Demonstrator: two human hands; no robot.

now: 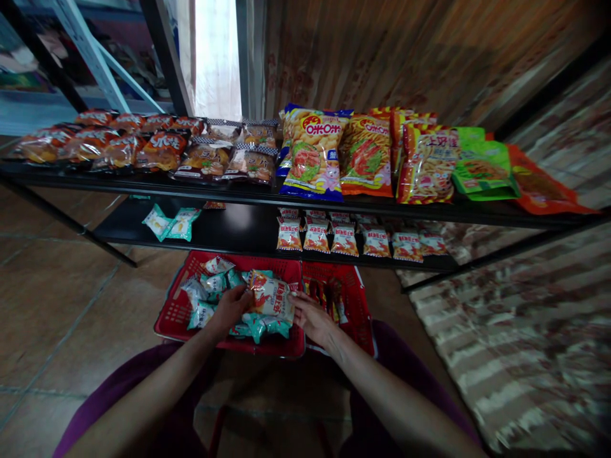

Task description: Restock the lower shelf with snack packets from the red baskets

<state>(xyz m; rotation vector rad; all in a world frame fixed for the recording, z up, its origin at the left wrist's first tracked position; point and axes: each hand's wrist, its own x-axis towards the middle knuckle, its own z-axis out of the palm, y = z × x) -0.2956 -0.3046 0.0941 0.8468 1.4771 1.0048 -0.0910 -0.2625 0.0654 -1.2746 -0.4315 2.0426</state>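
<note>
Fingers [296, 304] grip an orange-white packet [270, 296] above the teal-filled red basket [167, 321].

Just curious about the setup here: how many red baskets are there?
2. The left basket holds teal packets; the right basket sits beside it, partly behind the right hand, with other packets inside. No third one shows.

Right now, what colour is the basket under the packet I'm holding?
The basket is red, shown best in the head view.
</note>
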